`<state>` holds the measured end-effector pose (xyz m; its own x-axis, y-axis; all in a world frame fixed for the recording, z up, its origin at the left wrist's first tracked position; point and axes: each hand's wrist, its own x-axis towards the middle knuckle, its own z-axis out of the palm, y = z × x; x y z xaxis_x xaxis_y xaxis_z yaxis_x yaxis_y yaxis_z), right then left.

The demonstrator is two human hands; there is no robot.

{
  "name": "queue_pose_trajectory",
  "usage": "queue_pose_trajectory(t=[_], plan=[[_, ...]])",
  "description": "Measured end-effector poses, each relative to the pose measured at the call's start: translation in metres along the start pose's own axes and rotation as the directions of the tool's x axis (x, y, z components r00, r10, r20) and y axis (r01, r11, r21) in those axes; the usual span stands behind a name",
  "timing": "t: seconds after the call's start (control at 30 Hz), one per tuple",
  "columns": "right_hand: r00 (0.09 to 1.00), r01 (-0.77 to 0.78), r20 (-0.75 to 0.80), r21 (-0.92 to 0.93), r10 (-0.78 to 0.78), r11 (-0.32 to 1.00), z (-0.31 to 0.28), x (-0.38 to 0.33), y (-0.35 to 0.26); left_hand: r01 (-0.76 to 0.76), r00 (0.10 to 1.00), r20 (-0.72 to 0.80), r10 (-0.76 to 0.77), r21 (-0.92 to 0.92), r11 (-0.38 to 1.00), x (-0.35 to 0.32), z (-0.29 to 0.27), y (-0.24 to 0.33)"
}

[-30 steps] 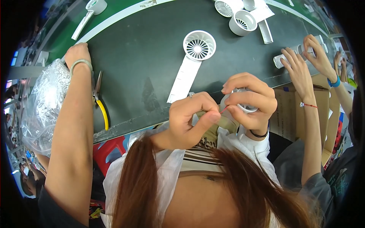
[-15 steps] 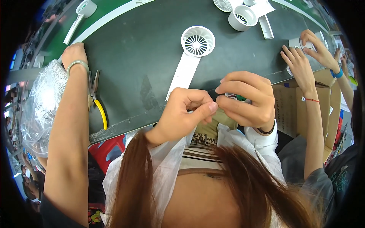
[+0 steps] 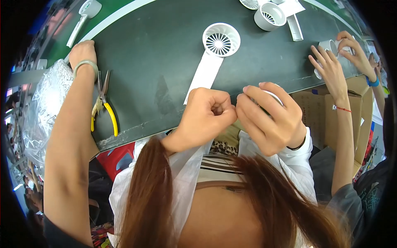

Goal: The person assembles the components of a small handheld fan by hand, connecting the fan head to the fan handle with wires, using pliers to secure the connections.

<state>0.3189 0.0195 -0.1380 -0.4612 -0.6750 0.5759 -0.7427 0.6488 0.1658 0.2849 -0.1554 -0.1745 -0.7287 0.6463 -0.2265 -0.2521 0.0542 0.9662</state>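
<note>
My right hand (image 3: 269, 122) is curled around a small white round fan part (image 3: 271, 94), of which only a thin rim shows above my fingers. Knuckles up, my left hand (image 3: 206, 115) is closed into a fist, its fingertips pressed against my right index finger. Whether anything is pinched in it is hidden. Both hands hover over the near edge of the dark green table (image 3: 157, 74). Just beyond them lies a white handheld fan (image 3: 219, 41), its flat handle pointing toward my left hand.
Yellow-handled pliers (image 3: 105, 107) lie near the left table edge, beside a co-worker's forearm with a pale bangle (image 3: 84, 64). A crumpled clear plastic bag (image 3: 45, 103) is far left. At the right, another person's hands (image 3: 331, 70) handle a white part. More fan housings (image 3: 269, 14) sit at the back.
My hands have drawn together and nearer to me. The left hand has closed into a tighter fist, and the right hand now hides most of the white part.
</note>
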Motion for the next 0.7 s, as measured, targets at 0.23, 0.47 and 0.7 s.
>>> queue_pose_trajectory(t=[0.23,0.47,0.7], plan=[[0.997,-0.076,-0.009,0.237,0.080,0.969,0.000,-0.006,0.023,-0.020,0.998,-0.053,0.017,-0.064,0.998,-0.006,0.011,0.002],[0.945,-0.185,-0.156,0.470,0.288,0.863,0.010,-0.010,0.047,-0.512,0.804,-0.265,0.532,0.147,0.846,-0.006,-0.010,-0.010],[0.955,-0.067,-0.274,0.178,0.115,0.982,0.023,0.014,0.073,-0.463,0.578,-0.296,0.761,0.648,0.604,-0.006,-0.027,-0.001]])
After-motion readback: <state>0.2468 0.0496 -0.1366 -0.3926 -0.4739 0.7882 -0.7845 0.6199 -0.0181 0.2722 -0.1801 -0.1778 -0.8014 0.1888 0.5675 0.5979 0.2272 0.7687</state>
